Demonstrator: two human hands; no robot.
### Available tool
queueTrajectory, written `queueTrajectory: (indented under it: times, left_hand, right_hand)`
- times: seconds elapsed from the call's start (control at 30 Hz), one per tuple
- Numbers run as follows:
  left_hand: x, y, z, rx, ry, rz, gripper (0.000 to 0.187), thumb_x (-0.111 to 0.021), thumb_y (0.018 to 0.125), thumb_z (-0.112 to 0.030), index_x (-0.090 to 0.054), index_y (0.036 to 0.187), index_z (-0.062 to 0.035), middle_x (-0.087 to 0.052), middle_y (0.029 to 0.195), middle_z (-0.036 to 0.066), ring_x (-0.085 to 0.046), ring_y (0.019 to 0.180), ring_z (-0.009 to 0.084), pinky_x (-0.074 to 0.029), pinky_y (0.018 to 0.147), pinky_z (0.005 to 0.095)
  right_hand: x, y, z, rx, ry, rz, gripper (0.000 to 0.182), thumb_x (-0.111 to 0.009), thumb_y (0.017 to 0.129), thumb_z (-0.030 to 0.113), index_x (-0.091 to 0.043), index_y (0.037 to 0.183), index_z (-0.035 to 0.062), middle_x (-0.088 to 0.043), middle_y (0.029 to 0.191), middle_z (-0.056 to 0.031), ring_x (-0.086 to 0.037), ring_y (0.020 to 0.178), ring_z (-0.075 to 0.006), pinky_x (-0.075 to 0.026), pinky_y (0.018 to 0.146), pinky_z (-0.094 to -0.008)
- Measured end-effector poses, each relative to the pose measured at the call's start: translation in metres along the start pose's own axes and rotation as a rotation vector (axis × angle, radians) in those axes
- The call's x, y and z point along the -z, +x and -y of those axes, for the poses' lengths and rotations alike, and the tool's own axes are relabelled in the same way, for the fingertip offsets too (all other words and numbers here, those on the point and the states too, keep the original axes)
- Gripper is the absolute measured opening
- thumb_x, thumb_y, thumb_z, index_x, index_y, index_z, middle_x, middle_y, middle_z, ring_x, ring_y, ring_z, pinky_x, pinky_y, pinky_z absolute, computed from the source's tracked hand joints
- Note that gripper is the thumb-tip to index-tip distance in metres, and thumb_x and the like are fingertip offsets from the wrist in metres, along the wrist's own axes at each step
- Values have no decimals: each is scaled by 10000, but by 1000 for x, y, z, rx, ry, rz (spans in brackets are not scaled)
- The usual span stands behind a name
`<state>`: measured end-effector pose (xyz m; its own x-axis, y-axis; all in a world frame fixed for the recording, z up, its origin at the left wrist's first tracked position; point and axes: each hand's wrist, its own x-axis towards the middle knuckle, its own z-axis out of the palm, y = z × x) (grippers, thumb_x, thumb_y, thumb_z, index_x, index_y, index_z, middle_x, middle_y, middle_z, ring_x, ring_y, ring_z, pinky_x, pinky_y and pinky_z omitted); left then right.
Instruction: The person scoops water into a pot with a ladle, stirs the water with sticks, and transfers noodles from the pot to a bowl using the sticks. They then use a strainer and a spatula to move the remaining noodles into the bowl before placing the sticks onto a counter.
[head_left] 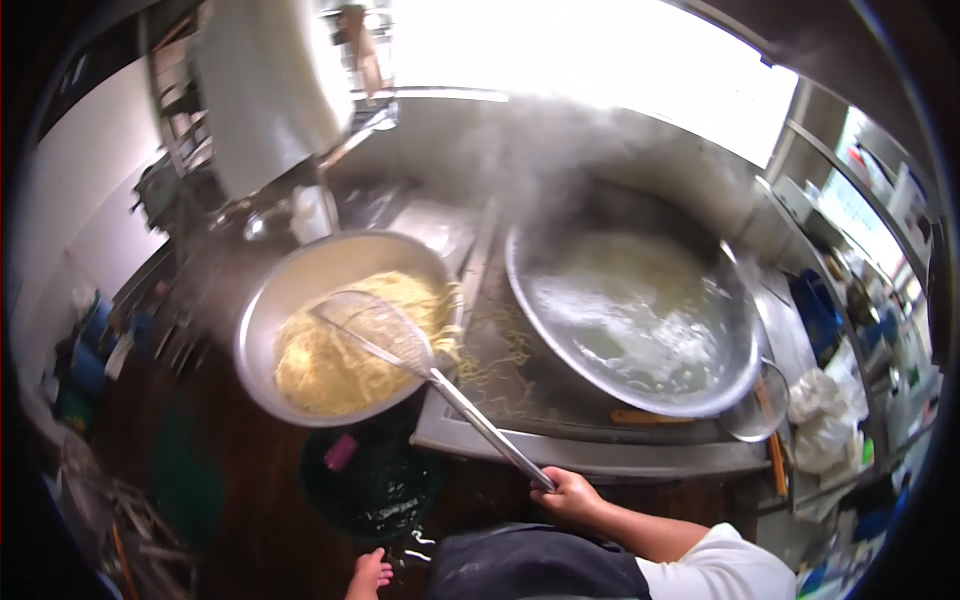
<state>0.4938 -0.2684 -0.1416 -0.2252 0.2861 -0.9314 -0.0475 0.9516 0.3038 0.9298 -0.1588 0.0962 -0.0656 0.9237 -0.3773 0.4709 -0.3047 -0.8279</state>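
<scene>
My right hand (568,497) is wrapped round the handle end of a long metal strainer (480,420). The strainer's wire basket lies over yellow noodles (320,375) in a wide metal bowl (262,300). Some noodles hang over the bowl's right rim. Low in the view, my left hand (372,570) is away from the bowl, its fingers apart and nothing in it. To the right of the bowl, a large pan (600,397) holds bubbling, steaming water (650,320).
Loose noodle strands lie on the metal counter (590,452) between bowl and pan. A dark green tub (370,490) stands below the bowl. Right of the pan are another strainer (752,415) and white plastic bags (825,410). Steam blurs the back wall.
</scene>
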Motion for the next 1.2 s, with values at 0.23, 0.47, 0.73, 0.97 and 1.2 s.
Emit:
queueTrajectory:
  times: [0.23, 0.47, 0.73, 0.97, 1.2]
  left_hand:
    - [-29, -31, -32, 0, 152, 54, 713, -514, 879, -562, -425, 1306, 2, -633, 1091, 162, -634, 878, 296, -511, 703, 427]
    - [-74, -17, -93, -119, 205, -28, 479, -514, 917, -446, -485, 1206, -65, -657, 943, 160, -642, 619, 246, -487, 440, 350]
    - [-82, -55, -127, -185, 163, -106, 460, -472, 936, -444, -512, 1193, -65, -652, 976, 143, -627, 660, 207, -487, 486, 322]
    - [-66, -35, -37, 84, 103, -38, 688, -494, 898, -555, -399, 1375, -69, -619, 1152, 171, -636, 901, 309, -507, 712, 453]
    - [-52, -38, 18, 134, 48, 27, 715, -489, 899, -559, -408, 1347, -8, -636, 1098, 168, -637, 896, 306, -516, 734, 450]
  right_hand:
    - [115, -5, -11, 156, 343, -209, 87, -660, 837, 129, -630, 867, 53, -580, 724, 32, -500, 669, -56, -422, 605, -231]
    - [274, -11, -107, -50, 66, -868, 168, -687, 839, 178, -633, 839, 18, -563, 636, 17, -427, 586, -48, -374, 522, -249]
    - [432, 29, -173, -449, -493, -1096, 347, -615, 815, 134, -557, 1090, -69, -633, 928, -273, -659, 811, -374, -513, 707, -428]
    - [382, 90, -204, -661, -212, -395, 143, -603, 810, 96, -611, 861, -38, -568, 583, -142, -574, 455, -251, -449, 365, -407]
    - [278, 42, -74, -659, 367, -78, 119, -648, 863, 176, -553, 880, 107, -446, 614, 29, -434, 466, -91, -416, 392, -294]
